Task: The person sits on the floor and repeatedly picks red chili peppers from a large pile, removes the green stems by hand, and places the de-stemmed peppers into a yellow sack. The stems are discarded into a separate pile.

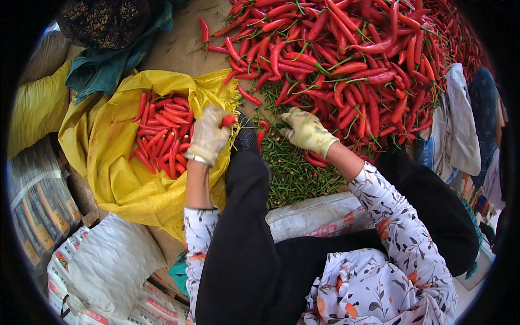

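Note:
My left hand [208,132], in a pale, slightly blurred glove, grips a red chili pepper [228,120] by the right edge of an open yellow woven sack [118,191]. Inside that sack lies a heap of red chilies [164,122], most showing no green stem. My right hand [304,129], in a stained yellowish glove, is at the lower left edge of a large pile of red chilies [349,69] with green stems. Its fingers are curled, and whether a stem is pinched between them cannot be made out. Below it spreads a layer of loose green stems [300,178].
My shoe [245,136] stands between sack and stems. A white printed sack [321,217] lies before my lap. Stuffed white bags [115,260] and wrapped stacked packages [42,203] sit at left. A person in dark patterned cloth [103,20] is at top left.

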{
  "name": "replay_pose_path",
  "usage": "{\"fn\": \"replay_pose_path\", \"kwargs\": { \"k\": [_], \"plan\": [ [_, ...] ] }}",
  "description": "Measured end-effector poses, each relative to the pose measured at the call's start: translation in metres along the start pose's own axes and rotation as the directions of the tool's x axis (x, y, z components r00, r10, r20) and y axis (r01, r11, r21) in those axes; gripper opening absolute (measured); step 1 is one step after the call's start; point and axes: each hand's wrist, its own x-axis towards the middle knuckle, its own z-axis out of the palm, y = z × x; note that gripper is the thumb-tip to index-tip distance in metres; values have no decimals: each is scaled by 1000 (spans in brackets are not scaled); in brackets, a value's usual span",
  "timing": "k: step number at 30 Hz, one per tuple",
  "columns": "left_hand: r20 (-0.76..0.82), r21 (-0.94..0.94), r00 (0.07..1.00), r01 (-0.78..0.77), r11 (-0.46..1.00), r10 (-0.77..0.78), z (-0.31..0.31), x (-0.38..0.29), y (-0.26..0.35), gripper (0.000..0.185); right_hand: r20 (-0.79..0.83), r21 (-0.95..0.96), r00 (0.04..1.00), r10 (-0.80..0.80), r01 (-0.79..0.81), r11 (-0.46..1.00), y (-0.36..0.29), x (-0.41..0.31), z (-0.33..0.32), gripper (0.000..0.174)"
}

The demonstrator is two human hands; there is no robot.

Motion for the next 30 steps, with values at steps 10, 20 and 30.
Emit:
{"fn": "replay_pose_path", "kwargs": {
  "k": [10,20,30],
  "plan": [
    [58,430,996,42,902,-73,60,68,0,25,148,275,947,286,-317,907,-21,17,51,50],
    [163,-762,973,230,605,-165,26,-9,69,22,-262,608,964,38,134,782,-18,-18,-21,29],
    [422,-862,906,395,317,18,6,-21,67,38,127,920,988,-86,-85,382,-21,-12,-50,24]
  ]
}}
